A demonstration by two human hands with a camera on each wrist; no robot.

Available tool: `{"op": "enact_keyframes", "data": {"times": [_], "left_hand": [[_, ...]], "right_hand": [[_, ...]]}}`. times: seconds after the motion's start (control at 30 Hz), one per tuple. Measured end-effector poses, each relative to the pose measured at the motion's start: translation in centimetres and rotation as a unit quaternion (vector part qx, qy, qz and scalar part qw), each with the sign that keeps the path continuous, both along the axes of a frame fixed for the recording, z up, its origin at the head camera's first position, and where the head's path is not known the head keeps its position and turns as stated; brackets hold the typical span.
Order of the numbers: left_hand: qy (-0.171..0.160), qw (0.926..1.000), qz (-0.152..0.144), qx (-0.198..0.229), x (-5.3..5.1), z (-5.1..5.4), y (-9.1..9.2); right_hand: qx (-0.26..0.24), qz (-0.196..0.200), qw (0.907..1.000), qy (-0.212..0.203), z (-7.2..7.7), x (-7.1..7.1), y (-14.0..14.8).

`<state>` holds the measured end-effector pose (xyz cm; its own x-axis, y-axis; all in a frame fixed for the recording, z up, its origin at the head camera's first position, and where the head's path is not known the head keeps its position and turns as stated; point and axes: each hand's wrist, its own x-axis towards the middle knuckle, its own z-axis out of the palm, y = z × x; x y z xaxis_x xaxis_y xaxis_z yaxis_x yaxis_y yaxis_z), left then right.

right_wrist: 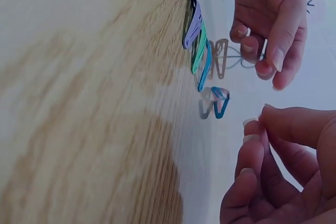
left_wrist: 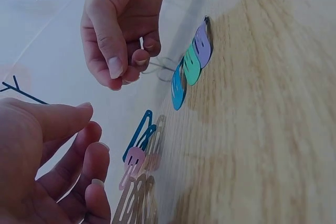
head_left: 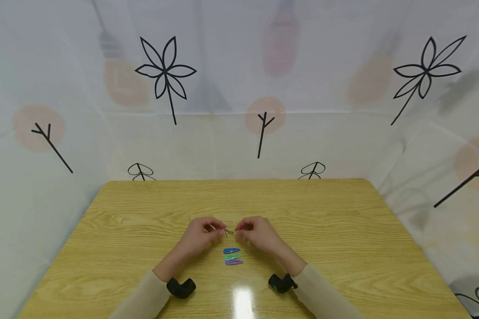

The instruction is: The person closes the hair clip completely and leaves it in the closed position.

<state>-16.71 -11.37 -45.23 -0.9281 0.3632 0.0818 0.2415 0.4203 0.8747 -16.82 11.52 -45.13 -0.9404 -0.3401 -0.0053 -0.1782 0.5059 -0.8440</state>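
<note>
"How do the grips look?"
"Both narrow. I see thumb and fingertips close together on the left hand and right hand; I can't tell whether either pinches anything."
"Around them?"
"Blue, green and purple clips lie in a row on the tabletop, nearer me than the fingertips."
"And the work?"
"A pink clip overlaps a second blue clip, between the hands."
</note>
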Motion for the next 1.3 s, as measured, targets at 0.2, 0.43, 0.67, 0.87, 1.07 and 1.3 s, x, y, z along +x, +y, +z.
{"op": "enact_keyframes", "data": {"times": [0.2, 0.43, 0.67, 0.87, 1.07, 1.3], "left_hand": [[-0.008, 0.9998, 0.019, 0.005, -0.5, -0.2, 0.0], [-0.005, 0.9994, 0.033, -0.011, -0.9, -0.8, 0.1], [0.006, 0.9976, 0.037, -0.059, -1.1, -0.5, 0.4], [0.040, 0.9933, 0.029, -0.104, -1.4, -0.7, 0.6], [0.056, 0.9893, 0.020, -0.133, -1.6, -0.8, 0.7], [0.076, 0.9802, 0.016, -0.182, -1.8, -0.7, 1.0]], "right_hand": [[-0.009, -0.007, 0.9999, -0.002, 0.0, -0.1, -0.3], [-0.011, -0.003, 0.9999, 0.003, -0.2, -0.5, -0.8], [0.027, -0.003, 0.9996, 0.011, -0.9, -0.8, -1.4], [0.063, -0.005, 0.9977, 0.025, -1.0, -1.1, -1.7], [0.079, -0.008, 0.9963, 0.033, -1.4, -1.3, -1.8], [0.083, -0.008, 0.9961, 0.030, -1.2, -1.4, -1.9]]}}
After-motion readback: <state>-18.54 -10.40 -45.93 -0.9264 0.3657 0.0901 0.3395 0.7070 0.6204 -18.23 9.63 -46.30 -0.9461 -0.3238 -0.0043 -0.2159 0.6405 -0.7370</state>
